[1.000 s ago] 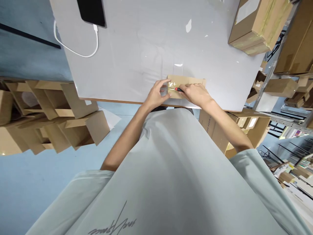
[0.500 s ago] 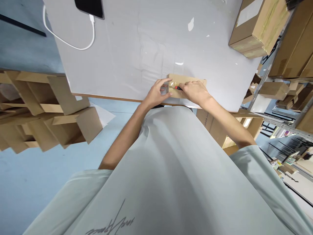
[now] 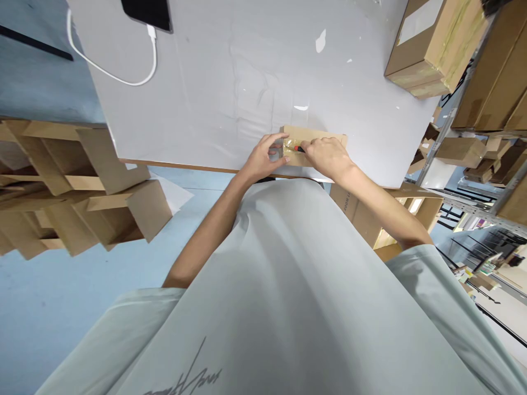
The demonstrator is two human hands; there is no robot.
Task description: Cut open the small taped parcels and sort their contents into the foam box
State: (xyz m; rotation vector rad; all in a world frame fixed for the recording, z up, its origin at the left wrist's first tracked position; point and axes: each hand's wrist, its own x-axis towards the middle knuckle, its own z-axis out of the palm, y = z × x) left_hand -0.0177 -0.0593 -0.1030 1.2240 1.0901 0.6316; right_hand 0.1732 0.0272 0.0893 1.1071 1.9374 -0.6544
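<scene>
A small cardboard box (image 3: 315, 133) with shiny clear tape over its left end lies near the front edge of the table. My left hand (image 3: 263, 156) grips that end, with the thumb on the near side and a finger on the far side. Closed over the top of the box, my right hand (image 3: 329, 156) holds a red and black utility knife (image 3: 298, 148) that points left at the tape. The knife's tip is too small to make out clearly, and most of its handle is hidden in my fist.
A phone (image 3: 148, 12) with a white cable (image 3: 140, 82) lies at the table's far left. A larger taped carton (image 3: 432, 49) stands at the far right. Open cartons (image 3: 111, 192) fill the floor at left. Shelves with boxes (image 3: 461, 151) are on the right.
Both hands keep almost the same places on the small box. The knife has shifted very slightly, and the whole view has moved a little.
</scene>
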